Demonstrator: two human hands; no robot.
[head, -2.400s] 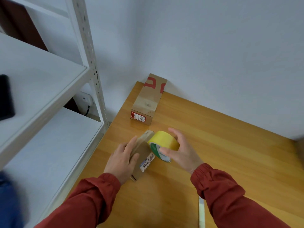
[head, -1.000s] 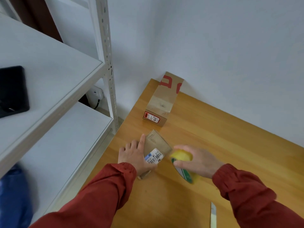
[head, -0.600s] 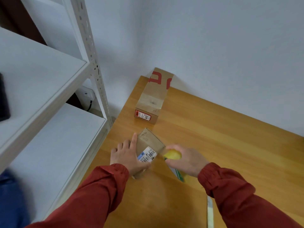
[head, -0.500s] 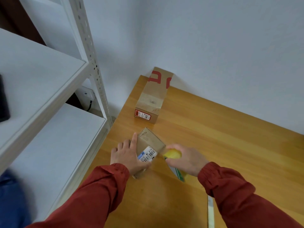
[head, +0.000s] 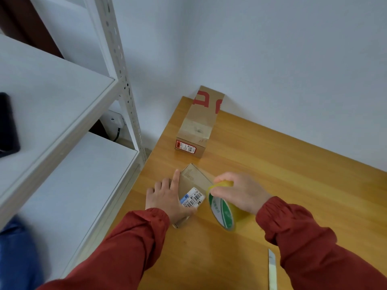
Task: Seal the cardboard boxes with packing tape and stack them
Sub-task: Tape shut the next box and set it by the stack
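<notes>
A small cardboard box [head: 193, 180] with a barcode label lies on the wooden table [head: 282, 164] near its left edge. My left hand [head: 167, 197] holds it from the left, index finger along the box's side and thumb under the label. Just right of the box, my right hand [head: 240, 192] grips a roll of yellow packing tape [head: 223, 208] standing on edge on the table. A longer cardboard box [head: 199, 126] with red markings lies further back, its far end against the wall.
A white metal shelving unit [head: 62, 114] stands to the left of the table, with a dark object [head: 7, 126] on its upper shelf. A utility knife [head: 271, 268] lies on the table at the lower right. The white wall borders the table's far edge.
My right hand brought the tape roll from on top of the small box down to the table beside it. The small box now shows its barcode label on top.
</notes>
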